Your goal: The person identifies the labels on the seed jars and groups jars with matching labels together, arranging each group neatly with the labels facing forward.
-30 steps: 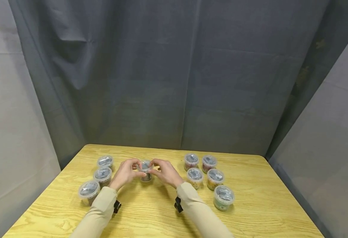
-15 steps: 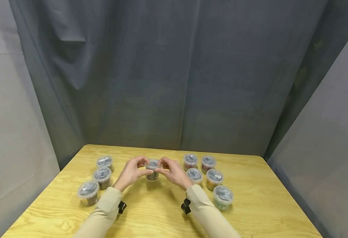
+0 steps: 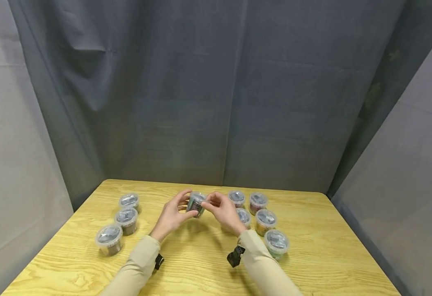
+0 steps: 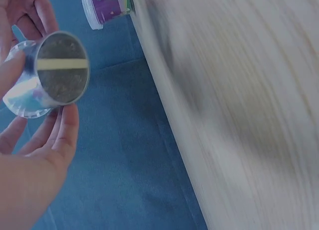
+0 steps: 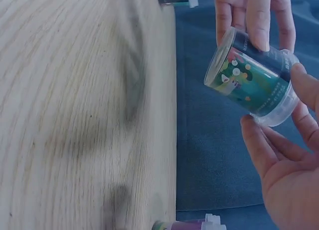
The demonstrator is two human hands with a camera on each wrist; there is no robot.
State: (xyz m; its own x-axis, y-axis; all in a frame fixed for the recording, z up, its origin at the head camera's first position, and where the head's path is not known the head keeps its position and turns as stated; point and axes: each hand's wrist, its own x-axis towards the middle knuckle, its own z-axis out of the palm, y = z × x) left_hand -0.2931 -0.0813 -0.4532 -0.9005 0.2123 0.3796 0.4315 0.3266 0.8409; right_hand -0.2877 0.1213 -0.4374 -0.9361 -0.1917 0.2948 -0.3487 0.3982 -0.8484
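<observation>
Clear plastic tub with green label (image 3: 195, 204) | we grasp it in both hands, left hand (image 3: 172, 217), right hand (image 3: 223, 211), above tabletop (image 3: 312, 246) | tilted, lid right | eight others: three left, five right

A light wooden table (image 3: 312, 263) stands before draped grey curtains (image 3: 216, 90) on all sides.

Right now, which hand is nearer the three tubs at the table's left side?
Left. The left hand is just right of the three tubs; the right hand lies farther right, beyond it.
</observation>
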